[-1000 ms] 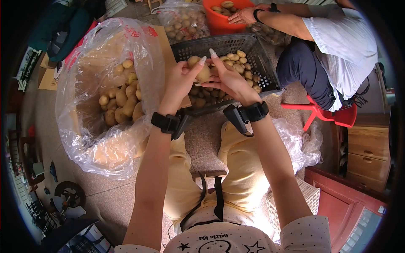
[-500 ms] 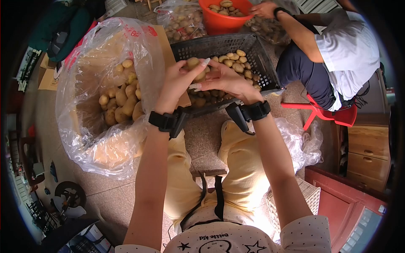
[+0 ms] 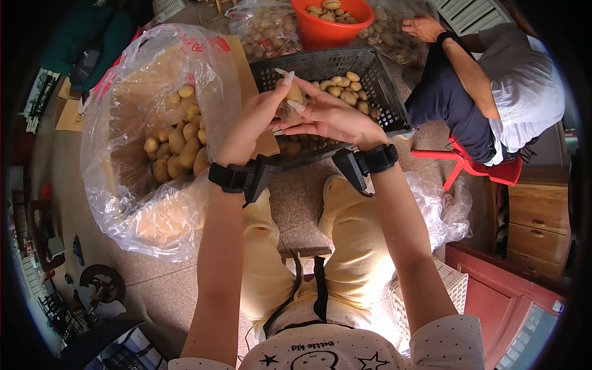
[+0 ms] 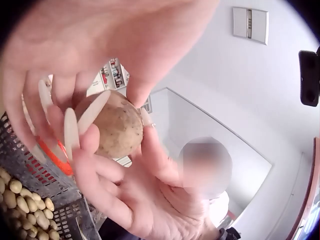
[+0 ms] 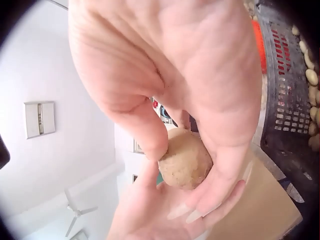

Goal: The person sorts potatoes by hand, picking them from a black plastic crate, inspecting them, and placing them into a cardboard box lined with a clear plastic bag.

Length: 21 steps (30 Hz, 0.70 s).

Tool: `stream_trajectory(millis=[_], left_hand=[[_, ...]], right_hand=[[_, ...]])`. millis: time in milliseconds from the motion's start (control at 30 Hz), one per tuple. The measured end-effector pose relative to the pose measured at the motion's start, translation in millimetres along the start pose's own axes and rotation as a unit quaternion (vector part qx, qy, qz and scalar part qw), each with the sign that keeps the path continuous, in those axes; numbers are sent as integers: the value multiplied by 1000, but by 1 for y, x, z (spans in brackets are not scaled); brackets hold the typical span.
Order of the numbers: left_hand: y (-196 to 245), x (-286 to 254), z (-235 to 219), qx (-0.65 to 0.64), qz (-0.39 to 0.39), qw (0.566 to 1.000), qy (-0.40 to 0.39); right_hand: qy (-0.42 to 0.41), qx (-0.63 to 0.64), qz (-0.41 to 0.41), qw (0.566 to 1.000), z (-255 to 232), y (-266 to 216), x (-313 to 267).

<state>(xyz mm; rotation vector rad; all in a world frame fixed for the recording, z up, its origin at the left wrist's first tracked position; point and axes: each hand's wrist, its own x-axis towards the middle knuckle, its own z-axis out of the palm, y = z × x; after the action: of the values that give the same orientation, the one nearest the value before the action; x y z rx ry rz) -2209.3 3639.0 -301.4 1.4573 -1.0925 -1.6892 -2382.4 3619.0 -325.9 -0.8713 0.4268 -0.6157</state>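
Observation:
Between both hands is a brown potato point(image 3: 295, 95), held up over the near side of a black plastic crate point(image 3: 385, 83). My left hand point(image 3: 254, 120) grips it from the left with fingers and thumb. From the right, my right hand point(image 3: 342, 118) grips the same potato, its thumb and fingers around it. Small dark specks mark the potato's skin point(image 4: 117, 131) in the left wrist view. The right wrist view shows the potato point(image 5: 185, 162) pinched between thumb and fingers. Smaller potatoes point(image 3: 348, 97) lie in the crate, partly hidden by the hands.
To the left stands a plastic-lined box point(image 3: 114, 179) with larger potatoes point(image 3: 177, 143) inside. Behind the crate are an orange bucket point(image 3: 324, 36) and bags of potatoes point(image 3: 268, 38). At the right, another person point(image 3: 521, 92) sits on a red stool point(image 3: 459, 163).
My hands have shifted around the potato, with the fingers closer together and the left wrist a little farther left. The other person's hand has moved right, from the orange bucket toward a bag.

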Motion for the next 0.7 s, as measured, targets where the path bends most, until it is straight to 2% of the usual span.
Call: stream_trajectory(millis=[67, 167, 300, 367, 500, 567, 600, 667, 700], left_hand=[[-2, 0, -1, 13, 23, 999, 19], [-12, 8, -6, 67, 43, 995, 63], [-6, 2, -1, 59, 53, 993, 93], [-9, 3, -1, -1, 80, 993, 88], [-8, 6, -4, 12, 67, 993, 98], [-2, 2, -4, 5, 18, 996, 86], [-1, 1, -4, 5, 18, 996, 86], [0, -1, -3, -89, 7, 994, 61], [-1, -1, -3, -89, 7, 994, 61]], right_hand=[[-15, -3, 5, 1000, 1, -2, -2], [24, -29, 26, 999, 6, -6, -4], [25, -47, 30, 998, 5, -6, -4], [31, -61, 32, 997, 4, -5, -3], [17, -66, 38, 997, 2, -3, -1], [20, -76, 33, 996, 3, -4, -1], [33, -84, 34, 995, 6, -7, -2], [45, -92, 35, 994, 6, -8, -3], [42, -83, 37, 995, 5, -8, -2]])
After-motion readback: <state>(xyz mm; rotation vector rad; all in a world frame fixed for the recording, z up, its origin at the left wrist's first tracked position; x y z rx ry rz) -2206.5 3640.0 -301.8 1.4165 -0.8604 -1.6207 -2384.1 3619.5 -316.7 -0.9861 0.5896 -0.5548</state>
